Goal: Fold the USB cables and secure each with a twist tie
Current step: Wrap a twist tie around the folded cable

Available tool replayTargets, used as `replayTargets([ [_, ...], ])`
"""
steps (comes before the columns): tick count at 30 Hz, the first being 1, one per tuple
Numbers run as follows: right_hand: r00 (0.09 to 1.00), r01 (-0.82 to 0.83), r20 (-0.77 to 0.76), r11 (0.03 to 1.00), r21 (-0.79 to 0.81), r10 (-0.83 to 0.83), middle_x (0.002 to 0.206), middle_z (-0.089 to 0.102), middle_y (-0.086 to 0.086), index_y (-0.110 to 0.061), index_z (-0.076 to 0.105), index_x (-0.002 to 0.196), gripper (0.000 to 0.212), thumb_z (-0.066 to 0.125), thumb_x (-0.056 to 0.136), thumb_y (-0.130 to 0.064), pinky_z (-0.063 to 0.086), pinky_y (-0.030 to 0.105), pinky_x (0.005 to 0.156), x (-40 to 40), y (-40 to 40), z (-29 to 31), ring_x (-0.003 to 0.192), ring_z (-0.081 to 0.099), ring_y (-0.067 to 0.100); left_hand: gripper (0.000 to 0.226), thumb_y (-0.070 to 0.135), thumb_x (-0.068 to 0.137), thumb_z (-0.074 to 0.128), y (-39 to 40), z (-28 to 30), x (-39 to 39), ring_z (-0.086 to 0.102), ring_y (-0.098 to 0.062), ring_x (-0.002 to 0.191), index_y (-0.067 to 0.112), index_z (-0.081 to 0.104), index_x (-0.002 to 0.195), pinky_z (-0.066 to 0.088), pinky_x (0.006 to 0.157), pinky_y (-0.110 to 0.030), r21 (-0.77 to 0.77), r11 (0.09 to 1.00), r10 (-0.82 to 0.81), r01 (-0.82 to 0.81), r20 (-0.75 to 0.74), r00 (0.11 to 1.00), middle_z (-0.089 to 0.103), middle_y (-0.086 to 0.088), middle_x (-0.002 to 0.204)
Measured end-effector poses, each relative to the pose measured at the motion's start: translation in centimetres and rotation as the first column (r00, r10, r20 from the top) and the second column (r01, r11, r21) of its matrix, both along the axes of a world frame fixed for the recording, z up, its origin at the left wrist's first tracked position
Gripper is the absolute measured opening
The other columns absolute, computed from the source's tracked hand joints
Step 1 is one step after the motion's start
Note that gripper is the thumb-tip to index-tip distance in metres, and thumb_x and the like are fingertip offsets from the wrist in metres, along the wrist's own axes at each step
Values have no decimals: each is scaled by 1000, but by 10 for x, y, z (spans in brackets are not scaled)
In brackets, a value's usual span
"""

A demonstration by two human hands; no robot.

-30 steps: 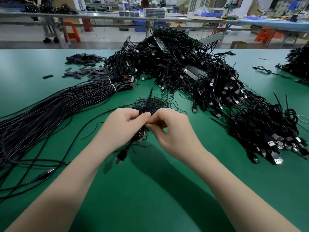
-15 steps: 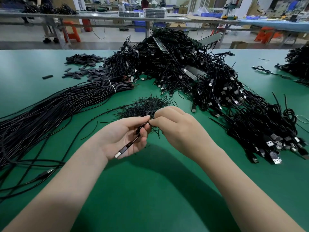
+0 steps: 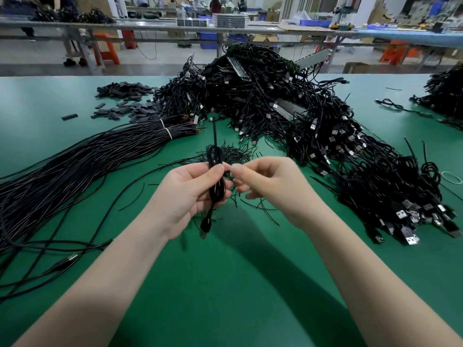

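My left hand grips a folded black USB cable upright above the green table. Its looped top sticks out above my thumb, one loose end points up and away, and a plug hangs below my palm. My right hand is right beside it, with thumb and forefinger pinched at the bundle's middle; whether a twist tie is between them I cannot tell. A small heap of thin black twist ties lies on the table just behind my hands.
A big pile of folded black USB cables fills the back and right. A long bundle of straight black cables runs off to the left. Small dark sleeves are scattered at the back left. Green table.
The folded cable has turned upright in my left hand, with its loop now above the thumb. My right hand has drawn slightly right and its fingers are less curled.
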State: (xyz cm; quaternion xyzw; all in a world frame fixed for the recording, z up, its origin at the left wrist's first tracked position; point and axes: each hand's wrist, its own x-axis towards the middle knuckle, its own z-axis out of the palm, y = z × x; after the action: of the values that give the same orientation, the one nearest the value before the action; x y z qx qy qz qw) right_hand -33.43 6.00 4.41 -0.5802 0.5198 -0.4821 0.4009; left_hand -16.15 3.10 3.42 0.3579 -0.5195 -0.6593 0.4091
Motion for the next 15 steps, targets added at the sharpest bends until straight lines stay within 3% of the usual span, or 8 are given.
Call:
replayTargets([
  [5, 982, -119, 171, 971, 208, 83, 75, 72, -1, -23, 77, 70, 13, 74, 82, -27, 49, 16, 58, 3, 0, -3, 64, 61, 4, 17, 39, 73, 69, 5, 1, -1, 71, -12, 67, 29, 79, 83, 52, 56, -16, -127, 992, 31, -17, 113, 993, 74, 0, 75],
  [8, 957, -195, 266, 935, 297, 115, 74, 72, -5, -24, 77, 67, 9, 78, 68, -33, 50, 14, 59, 3, -1, -4, 62, 62, 2, 12, 38, 79, 68, 4, 1, 0, 73, -11, 70, 38, 78, 86, 49, 55, -15, -221, 974, 90, -49, 182, 979, 75, 0, 76],
  [10, 934, -230, 336, 924, 304, 122, 72, 71, -6, -25, 77, 66, 11, 77, 60, -34, 50, 14, 61, 3, 0, -4, 63, 62, 2, 13, 32, 84, 68, 3, 2, 2, 73, -11, 72, 39, 77, 88, 50, 61, -23, -265, 964, 80, -21, 213, 974, 76, -1, 78],
  [13, 916, -239, 383, 932, 273, 123, 69, 70, -5, -22, 75, 65, 5, 76, 64, -27, 50, 14, 61, 4, 0, -4, 63, 63, 4, 15, 35, 82, 67, 4, 5, 5, 72, -11, 73, 39, 77, 91, 45, 53, -13, -277, 961, 48, 16, 223, 974, 76, -4, 77],
  [15, 939, -173, 329, 965, 198, 101, 69, 67, -2, -18, 72, 70, 6, 77, 72, -18, 49, 16, 60, 5, -1, -6, 62, 60, 7, 15, 30, 85, 67, 4, 3, 5, 70, -11, 71, 38, 78, 92, 45, 51, -11, -287, 958, 64, 1, 216, 974, 74, -13, 79],
])
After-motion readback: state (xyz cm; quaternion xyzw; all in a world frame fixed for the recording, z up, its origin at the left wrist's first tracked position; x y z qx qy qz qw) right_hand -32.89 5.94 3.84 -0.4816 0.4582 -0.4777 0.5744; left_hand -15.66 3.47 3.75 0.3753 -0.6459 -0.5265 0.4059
